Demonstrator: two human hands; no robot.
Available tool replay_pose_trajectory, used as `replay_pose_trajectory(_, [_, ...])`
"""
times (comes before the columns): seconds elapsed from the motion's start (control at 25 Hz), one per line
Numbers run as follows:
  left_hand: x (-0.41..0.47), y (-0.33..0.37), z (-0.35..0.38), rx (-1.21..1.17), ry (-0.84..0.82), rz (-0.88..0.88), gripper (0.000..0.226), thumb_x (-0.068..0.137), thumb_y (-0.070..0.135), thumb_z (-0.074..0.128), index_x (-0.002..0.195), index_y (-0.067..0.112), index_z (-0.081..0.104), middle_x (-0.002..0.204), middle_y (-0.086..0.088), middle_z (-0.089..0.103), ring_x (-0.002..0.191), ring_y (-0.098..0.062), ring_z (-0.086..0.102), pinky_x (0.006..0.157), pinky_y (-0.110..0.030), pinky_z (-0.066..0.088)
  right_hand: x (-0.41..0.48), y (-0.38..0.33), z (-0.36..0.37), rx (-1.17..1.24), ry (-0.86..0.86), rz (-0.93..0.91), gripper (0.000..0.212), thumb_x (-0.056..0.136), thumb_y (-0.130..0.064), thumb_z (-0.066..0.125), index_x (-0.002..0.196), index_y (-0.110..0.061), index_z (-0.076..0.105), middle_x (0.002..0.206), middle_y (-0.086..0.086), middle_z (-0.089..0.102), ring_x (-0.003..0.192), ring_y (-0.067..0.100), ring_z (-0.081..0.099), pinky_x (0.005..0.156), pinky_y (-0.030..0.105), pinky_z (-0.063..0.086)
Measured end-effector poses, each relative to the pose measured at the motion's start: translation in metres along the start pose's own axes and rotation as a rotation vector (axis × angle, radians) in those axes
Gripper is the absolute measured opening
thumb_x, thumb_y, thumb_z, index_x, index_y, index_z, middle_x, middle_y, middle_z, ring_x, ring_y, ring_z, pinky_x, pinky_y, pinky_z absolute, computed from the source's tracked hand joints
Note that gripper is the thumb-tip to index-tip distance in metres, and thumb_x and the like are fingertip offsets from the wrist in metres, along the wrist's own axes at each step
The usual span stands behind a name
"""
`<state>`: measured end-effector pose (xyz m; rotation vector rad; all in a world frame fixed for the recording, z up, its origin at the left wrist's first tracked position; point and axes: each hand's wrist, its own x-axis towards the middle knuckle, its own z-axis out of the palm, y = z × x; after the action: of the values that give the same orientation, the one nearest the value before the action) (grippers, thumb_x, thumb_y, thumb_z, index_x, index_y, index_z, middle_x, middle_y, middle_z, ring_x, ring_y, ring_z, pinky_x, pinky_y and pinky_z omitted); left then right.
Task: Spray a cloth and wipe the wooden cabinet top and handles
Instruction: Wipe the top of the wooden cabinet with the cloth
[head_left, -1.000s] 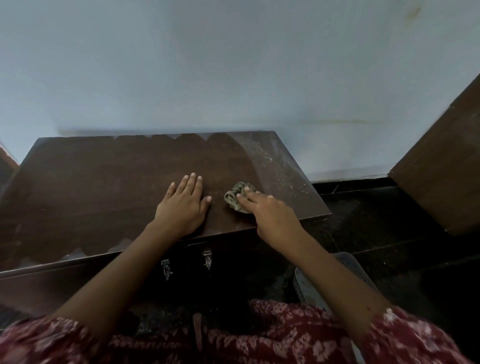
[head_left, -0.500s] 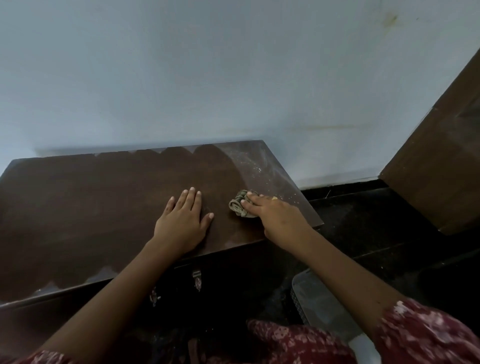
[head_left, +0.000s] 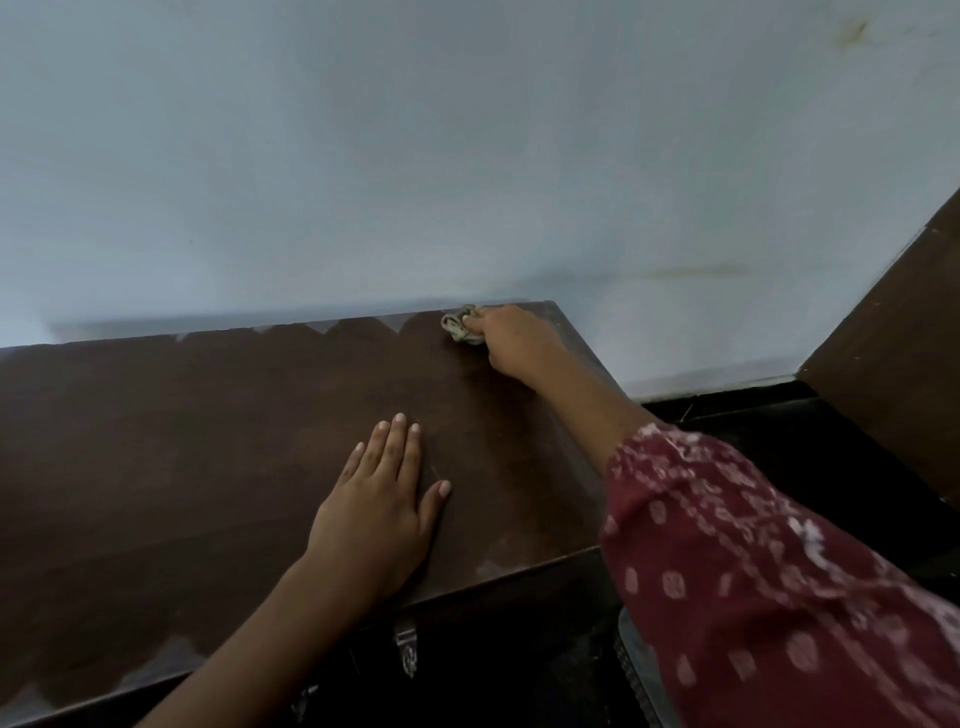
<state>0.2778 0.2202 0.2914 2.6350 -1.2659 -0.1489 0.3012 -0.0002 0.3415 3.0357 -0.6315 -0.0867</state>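
A dark wooden cabinet top (head_left: 197, 447) spans the lower left of the head view, against a pale wall. My right hand (head_left: 511, 340) is stretched to the top's far right corner, shut on a crumpled grey-green cloth (head_left: 457, 327) that presses on the wood by the wall. My left hand (head_left: 379, 504) lies flat on the top near its front edge, fingers spread, holding nothing. Two metal handles (head_left: 406, 647) hang on the cabinet front below the left hand. Pale dusty patches remain along the back and front edges. No spray bottle is in view.
A dark wooden panel (head_left: 893, 395) leans at the right beside the wall. Dark floor (head_left: 810, 457) lies right of the cabinet. A grey perforated object (head_left: 631, 670) sits on the floor under my right sleeve.
My right hand has slid the cloth from the front middle of the top to the far right corner by the wall. The left hand stayed flat. The camera moved closer.
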Motion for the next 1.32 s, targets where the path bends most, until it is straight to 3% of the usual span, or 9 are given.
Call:
replay_pose_trajectory(0.24, [0.004, -0.003, -0.002, 0.01, -0.065, 0.006, 0.067, 0.096, 0.049, 0.014, 0.147, 0.014, -0.011, 0.158, -0.003, -0.015, 0.145, -0.014, -0.015, 0.115, -0.026, -0.009, 0.018, 0.013, -0.001, -0.07, 0.064, 0.037, 0.043, 0.091, -0.005, 0.042, 0.132, -0.017, 0.048, 0.13, 0.014, 0.054, 0.114, 0.031, 0.055, 0.09, 0.039, 0.047])
replay_pose_trajectory(0.32, [0.004, -0.002, -0.002, 0.011, -0.07, 0.0, 0.067, 0.096, 0.049, 0.015, 0.148, 0.014, -0.01, 0.159, -0.004, -0.014, 0.146, -0.015, -0.014, 0.116, -0.027, -0.007, 0.003, 0.016, 0.002, -0.085, 0.07, 0.031, 0.044, 0.089, -0.004, 0.043, 0.131, -0.016, 0.049, 0.133, 0.013, 0.054, 0.116, 0.031, 0.054, 0.093, 0.039, 0.046])
replay_pose_trajectory(0.44, [0.005, -0.002, -0.001, 0.007, -0.088, -0.007, 0.067, 0.097, 0.048, 0.017, 0.148, 0.012, -0.007, 0.159, -0.005, -0.012, 0.146, -0.017, -0.012, 0.117, -0.029, -0.005, -0.035, 0.018, 0.008, -0.016, 0.065, 0.037, 0.049, 0.088, -0.002, 0.043, 0.134, -0.018, 0.046, 0.141, 0.009, 0.049, 0.124, 0.033, 0.048, 0.102, 0.043, 0.042])
replay_pose_trajectory(0.76, [0.001, 0.006, -0.006, -0.012, -0.105, -0.036, 0.064, 0.098, 0.042, 0.019, 0.148, 0.008, -0.002, 0.159, -0.009, -0.008, 0.147, -0.02, -0.008, 0.119, -0.035, -0.002, -0.158, -0.005, 0.016, 0.1, 0.035, 0.082, 0.06, 0.088, 0.0, 0.043, 0.143, -0.022, 0.031, 0.154, 0.004, 0.029, 0.132, 0.031, 0.04, 0.102, 0.045, 0.04])
replay_pose_trajectory(0.92, [-0.003, 0.026, -0.008, -0.045, -0.007, 0.14, 0.062, 0.099, 0.035, 0.027, 0.149, 0.011, 0.0, 0.16, -0.007, -0.003, 0.147, -0.017, -0.005, 0.118, -0.033, -0.002, -0.207, -0.007, 0.019, 0.16, 0.035, 0.058, 0.064, 0.089, 0.001, 0.041, 0.145, -0.026, 0.025, 0.157, -0.001, 0.022, 0.141, 0.023, 0.026, 0.109, 0.04, 0.034])
replay_pose_trajectory(1.08, [-0.007, 0.064, 0.001, -0.105, -0.079, 0.405, 0.059, 0.099, 0.036, 0.027, 0.149, 0.018, 0.002, 0.16, 0.001, 0.003, 0.147, -0.011, -0.002, 0.116, -0.026, -0.005, -0.235, 0.006, 0.023, 0.159, 0.053, 0.03, 0.064, 0.09, -0.001, 0.04, 0.145, -0.028, 0.024, 0.157, -0.005, 0.022, 0.142, 0.017, 0.025, 0.11, 0.033, 0.032])
replay_pose_trajectory(1.32, [0.016, 0.088, 0.013, -0.007, -0.086, 0.386, 0.056, 0.1, 0.036, 0.021, 0.149, 0.014, 0.006, 0.16, -0.002, 0.007, 0.147, -0.013, 0.001, 0.118, -0.03, -0.001, -0.223, 0.028, 0.017, 0.134, 0.032, 0.047, 0.064, 0.09, -0.004, 0.042, 0.145, -0.03, 0.023, 0.157, -0.007, 0.02, 0.143, 0.016, 0.024, 0.112, 0.031, 0.029])
